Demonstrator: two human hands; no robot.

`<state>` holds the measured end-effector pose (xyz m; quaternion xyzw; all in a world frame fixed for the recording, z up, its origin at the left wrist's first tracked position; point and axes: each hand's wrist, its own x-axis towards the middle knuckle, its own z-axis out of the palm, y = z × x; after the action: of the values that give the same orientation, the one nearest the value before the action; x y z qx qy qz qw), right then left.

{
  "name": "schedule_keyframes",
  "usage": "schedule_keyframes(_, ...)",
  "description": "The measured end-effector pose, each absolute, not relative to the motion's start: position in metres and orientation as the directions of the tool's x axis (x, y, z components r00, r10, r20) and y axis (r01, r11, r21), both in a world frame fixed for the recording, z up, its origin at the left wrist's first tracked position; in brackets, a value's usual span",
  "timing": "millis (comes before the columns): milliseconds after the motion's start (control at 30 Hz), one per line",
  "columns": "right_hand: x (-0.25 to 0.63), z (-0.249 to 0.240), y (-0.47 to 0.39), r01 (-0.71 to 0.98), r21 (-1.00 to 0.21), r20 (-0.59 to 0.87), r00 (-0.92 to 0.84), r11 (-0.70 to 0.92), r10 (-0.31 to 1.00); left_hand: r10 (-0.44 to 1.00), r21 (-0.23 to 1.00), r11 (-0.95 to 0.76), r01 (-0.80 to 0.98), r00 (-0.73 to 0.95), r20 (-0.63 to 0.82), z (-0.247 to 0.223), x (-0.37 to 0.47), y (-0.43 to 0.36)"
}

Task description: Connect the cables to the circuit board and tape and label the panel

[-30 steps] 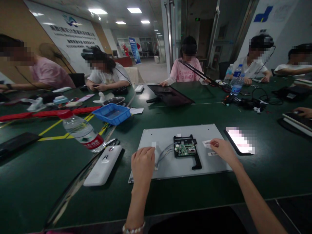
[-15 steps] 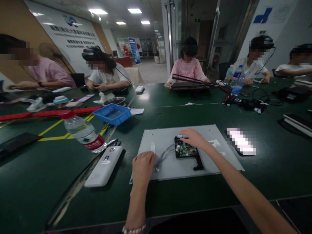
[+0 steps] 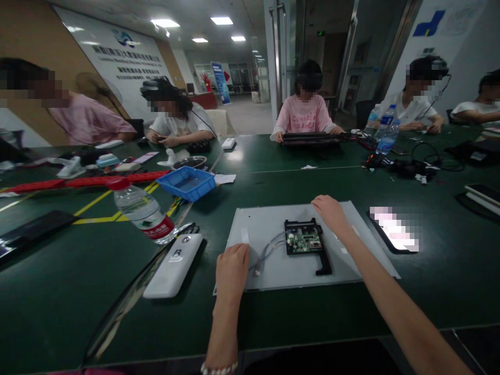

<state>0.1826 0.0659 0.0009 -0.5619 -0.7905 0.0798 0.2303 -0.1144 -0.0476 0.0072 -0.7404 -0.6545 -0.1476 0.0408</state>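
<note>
Table (image 3: 304, 323): dark green, broad, bearing all the items below.
Person in pink shirt (image 3: 307, 117): seated at the far side, both hands at a dark flat object (image 3: 312, 138).
Panel (image 3: 281, 273): pale grey, flat, lying on the near middle of the table, between the white case and the phone.
Bottle (image 3: 142, 208): clear, red cap and red label, tilted, left of the panel.
White case (image 3: 174, 268): oblong, rounded corners, dark letter on top, flat beside the panel's left side.
Tray (image 3: 187, 182): blue, shallow, beyond the bottle and the white case.
Phone (image 3: 392, 229): bright screen up, just right of the panel.
Black frame (image 3: 323, 263): on the middle of the panel, one arm reaching toward the near edge.
Left hand (image 3: 232, 268): over the panel's left part, fingers bent and close together; whether they grasp anything cannot be told.
Right hand (image 3: 330, 211): above the panel's far edge, beyond the black frame, fingers curled; whether anything is pinched cannot be told.
Circuit board (image 3: 305, 240): green, seated in the black frame.
Wires (image 3: 269, 247): grey, curving from the circuit board toward the left hand.
Strip (image 3: 245, 235): white, on the panel, just beyond the left hand.
</note>
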Motion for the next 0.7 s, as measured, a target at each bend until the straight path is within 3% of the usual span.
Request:
schedule_keyframes(133, 0.208, -0.021, 0.067, 0.909, -0.299, 0.269, -0.212, 0.291, 0.939, 0.957, 0.128, -0.115, 0.985, 0.075, 0.279, 0.007, -0.111, -0.048)
schedule_keyframes(367, 0.224, -0.037, 0.063, 0.831, -0.484, 0.376, -0.085, 0.274, 0.923, 0.939, 0.205, -0.085, 0.975, 0.009, 0.343, 0.025, -0.097, -0.046)
schedule_keyframes(533, 0.231, -0.036, 0.061, 0.818, -0.527, 0.441, 0.032, 0.23, 0.897, 0.847, 0.367, -0.372, 0.852, 0.151, 0.509, 0.072, -0.056, -0.011)
schedule_keyframes(700, 0.233, -0.042, 0.061, 0.842, -0.503, 0.405, 0.028, 0.197, 0.914, 0.843, 0.446, -0.503, 0.74, 0.307, 0.442, 0.057, -0.018, 0.04)
